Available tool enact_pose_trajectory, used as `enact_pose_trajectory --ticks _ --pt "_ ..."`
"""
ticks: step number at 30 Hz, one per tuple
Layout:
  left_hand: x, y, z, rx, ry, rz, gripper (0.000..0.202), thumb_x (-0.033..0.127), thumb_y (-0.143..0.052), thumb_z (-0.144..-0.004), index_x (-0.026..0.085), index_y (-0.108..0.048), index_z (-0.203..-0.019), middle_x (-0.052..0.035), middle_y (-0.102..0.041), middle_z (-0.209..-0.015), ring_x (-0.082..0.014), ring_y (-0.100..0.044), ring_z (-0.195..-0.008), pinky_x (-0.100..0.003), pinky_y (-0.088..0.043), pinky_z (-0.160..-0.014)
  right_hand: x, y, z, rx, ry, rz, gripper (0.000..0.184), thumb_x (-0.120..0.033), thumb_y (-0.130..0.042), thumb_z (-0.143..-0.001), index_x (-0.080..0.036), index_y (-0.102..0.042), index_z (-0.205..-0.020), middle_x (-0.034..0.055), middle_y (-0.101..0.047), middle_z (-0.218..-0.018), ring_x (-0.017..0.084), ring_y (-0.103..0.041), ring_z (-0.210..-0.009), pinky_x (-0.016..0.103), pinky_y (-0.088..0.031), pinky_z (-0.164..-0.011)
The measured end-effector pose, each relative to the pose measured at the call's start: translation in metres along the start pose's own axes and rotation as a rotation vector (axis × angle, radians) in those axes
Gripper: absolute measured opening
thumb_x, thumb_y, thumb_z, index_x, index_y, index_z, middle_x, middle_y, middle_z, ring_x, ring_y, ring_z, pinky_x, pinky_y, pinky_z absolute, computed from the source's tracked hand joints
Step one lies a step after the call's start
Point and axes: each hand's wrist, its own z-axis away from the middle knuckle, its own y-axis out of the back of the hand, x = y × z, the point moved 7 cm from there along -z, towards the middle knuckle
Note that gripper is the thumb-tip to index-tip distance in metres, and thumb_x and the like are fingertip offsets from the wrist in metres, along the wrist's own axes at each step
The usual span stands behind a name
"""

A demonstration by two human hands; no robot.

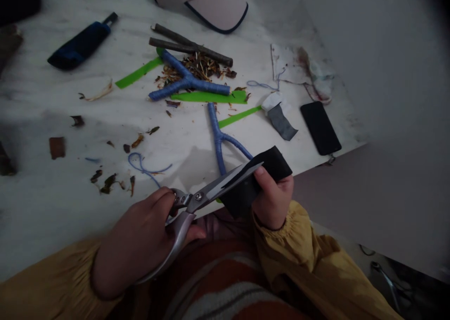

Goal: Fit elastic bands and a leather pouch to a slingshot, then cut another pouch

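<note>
My left hand (140, 238) is closed round the handles of large metal scissors (207, 193), near the table's front edge. The blades lie across a black strip of material (274, 163) that my right hand (272, 200) pinches from below, thumb on top. Just behind the strip lies a Y-shaped stick wrapped in blue cord (220, 134). A second blue-wrapped Y stick (186, 80) rests farther back on green tape strips (211, 97).
The white table (52, 188) carries bare brown sticks (190, 45), bark scraps, loose blue cord (144, 165), a dark blue knife (80, 43), a cap (211, 1), a black phone (320, 127), a grey patch (281, 120) and stained cloth (309, 69). The table's edge runs diagonally at the right.
</note>
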Motion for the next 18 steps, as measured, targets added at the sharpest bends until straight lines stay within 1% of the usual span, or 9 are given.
enact_pose_trajectory --ticks 2,4,6,8,10,12,13,16,18 --pt "0.001 0.001 -0.001 0.013 0.006 -0.004 0.041 0.062 -0.051 -0.080 0.021 -0.051 -0.072 -0.0047 -0.060 -0.073 -0.0228 -0.062 -0.061 -0.035 -0.047 -0.054 0.001 0.001 0.001 0.014 0.022 -0.005 0.007 -0.028 -0.075 -0.071 -0.022 -0.070 -0.072 -0.0038 -0.063 -0.064 0.009 -0.057 -0.057 0.019 -0.050 -0.052" --pt "0.003 0.003 -0.001 0.057 -0.014 -0.028 0.043 0.062 -0.047 -0.082 0.022 -0.050 -0.069 -0.0055 -0.060 -0.070 -0.0224 -0.060 -0.056 -0.035 -0.046 -0.051 0.002 0.002 0.001 0.014 0.064 -0.023 0.006 -0.026 -0.075 -0.072 -0.023 -0.070 -0.071 -0.0050 -0.060 -0.061 0.008 -0.057 -0.058 0.019 -0.051 -0.055" --pt "0.004 0.006 -0.001 0.117 -0.058 -0.089 0.041 0.060 -0.046 -0.084 0.021 -0.049 -0.070 -0.0073 -0.059 -0.070 -0.0227 -0.060 -0.055 -0.036 -0.047 -0.050 0.002 0.001 0.000 -0.024 0.114 -0.067 0.005 -0.024 -0.075 -0.074 -0.026 -0.071 -0.076 -0.0054 -0.063 -0.064 0.009 -0.060 -0.062 0.020 -0.053 -0.060" --pt "0.003 0.011 0.003 0.207 -0.127 -0.197 0.039 0.058 -0.048 -0.083 0.020 -0.049 -0.075 -0.0099 -0.060 -0.074 -0.0248 -0.062 -0.060 -0.037 -0.049 -0.053 0.001 -0.005 -0.001 -0.117 0.166 -0.124 0.010 -0.024 -0.074 -0.075 -0.028 -0.071 -0.084 -0.0047 -0.067 -0.072 0.011 -0.064 -0.067 0.024 -0.055 -0.064" --pt "0.000 0.015 0.008 0.299 -0.195 -0.315 0.034 0.053 -0.055 -0.080 0.019 -0.050 -0.084 -0.0121 -0.062 -0.083 -0.0272 -0.064 -0.070 -0.037 -0.051 -0.058 -0.004 -0.012 -0.003 -0.233 0.230 -0.147 0.011 -0.026 -0.072 -0.078 -0.030 -0.070 -0.088 -0.0028 -0.071 -0.078 0.014 -0.067 -0.071 0.028 -0.056 -0.063" --pt "-0.004 0.017 0.013 0.358 -0.247 -0.382 0.028 0.041 -0.059 -0.077 0.019 -0.050 -0.092 -0.0131 -0.062 -0.092 -0.0279 -0.063 -0.081 -0.036 -0.052 -0.064 -0.009 -0.019 -0.002 -0.328 0.302 -0.125 0.006 -0.032 -0.067 -0.082 -0.031 -0.070 -0.087 -0.0009 -0.073 -0.079 0.016 -0.068 -0.073 0.031 -0.057 -0.061" --pt "-0.007 0.017 0.016 0.373 -0.257 -0.398 0.026 0.035 -0.058 -0.076 0.019 -0.050 -0.095 -0.0134 -0.062 -0.096 -0.0277 -0.063 -0.084 -0.035 -0.051 -0.065 -0.011 -0.022 -0.002 -0.357 0.338 -0.111 0.007 -0.034 -0.065 -0.083 -0.031 -0.070 -0.088 -0.0002 -0.073 -0.079 0.017 -0.068 -0.073 0.033 -0.057 -0.061" --pt "-0.013 0.017 0.020 0.409 -0.281 -0.396 0.022 0.025 -0.051 -0.075 0.018 -0.049 -0.095 -0.0138 -0.060 -0.097 -0.0277 -0.061 -0.082 -0.035 -0.050 -0.063 -0.015 -0.025 0.000 -0.388 0.427 -0.124 0.009 -0.035 -0.063 -0.085 -0.031 -0.069 -0.091 0.0003 -0.075 -0.079 0.018 -0.069 -0.072 0.034 -0.058 -0.063" --pt "-0.019 0.017 0.019 0.416 -0.237 -0.286 0.019 0.025 -0.053 -0.074 0.019 -0.049 -0.092 -0.0125 -0.060 -0.094 -0.0280 -0.060 -0.079 -0.036 -0.049 -0.059 -0.017 -0.026 0.002 -0.389 0.471 -0.150 0.010 -0.034 -0.065 -0.084 -0.030 -0.069 -0.092 0.0005 -0.075 -0.079 0.018 -0.069 -0.072 0.034 -0.059 -0.063"
